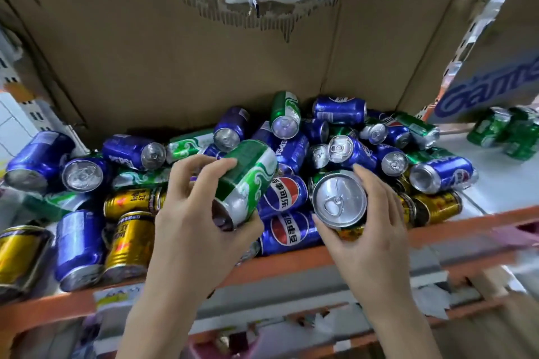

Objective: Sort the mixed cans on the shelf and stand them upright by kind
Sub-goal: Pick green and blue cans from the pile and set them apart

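Head view:
Risk: the heap of cans (291,148) on the shelf (291,259) may roll (all lying loose) when one comes out.
Left hand (189,213): fingers curl round a tilted green can (248,175), lifted over the heap.
Right hand (376,213): grips another can (339,198), lid facing up.
Sorted: green cans (507,131) stand far right.

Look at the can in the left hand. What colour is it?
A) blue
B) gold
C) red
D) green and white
D: the left hand grips a tilted green and white can above the pile, while the blue and gold cans lie on the shelf below.
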